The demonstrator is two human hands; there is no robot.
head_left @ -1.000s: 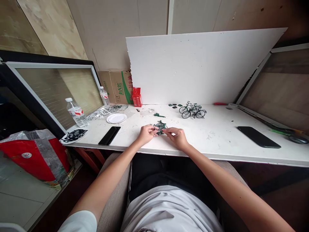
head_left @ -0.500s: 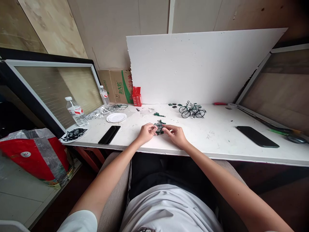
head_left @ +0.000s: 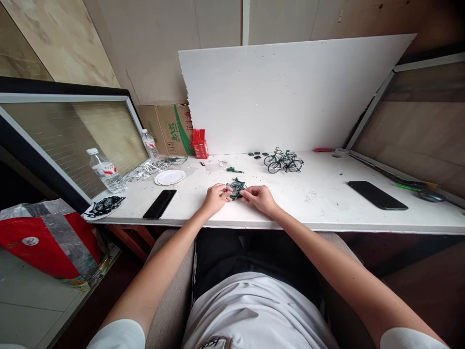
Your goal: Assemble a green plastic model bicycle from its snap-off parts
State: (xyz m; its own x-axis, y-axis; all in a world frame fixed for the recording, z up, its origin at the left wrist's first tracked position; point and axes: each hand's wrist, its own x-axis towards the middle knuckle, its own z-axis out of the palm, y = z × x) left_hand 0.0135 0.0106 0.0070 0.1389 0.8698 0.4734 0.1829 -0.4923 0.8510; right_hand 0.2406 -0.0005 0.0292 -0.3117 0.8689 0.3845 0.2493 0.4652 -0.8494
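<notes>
Both my hands meet over the near middle of the white table [head_left: 319, 208]. My left hand [head_left: 214, 198] and my right hand [head_left: 259, 198] pinch a small green and black model bicycle piece [head_left: 236, 188] between their fingertips, just above the tabletop. Two finished model bicycles [head_left: 283, 161] stand farther back, right of centre. A loose green part [head_left: 233, 170] lies just behind the piece I hold, and several small dark parts [head_left: 256, 155] sit near the white foam board [head_left: 286, 92].
Left of my hands lie a black phone [head_left: 159, 204], a white paper plate [head_left: 169, 177], silver part frames [head_left: 152, 166], two water bottles [head_left: 103, 170] and a plate of black parts [head_left: 104, 205]. A red box [head_left: 200, 143] and cardboard box [head_left: 169, 130] stand behind. Another phone [head_left: 378, 195] lies right.
My head has shifted, so everything sits slightly left and lower in view. My hands keep their pinch on the bicycle piece, with only small finger movements.
</notes>
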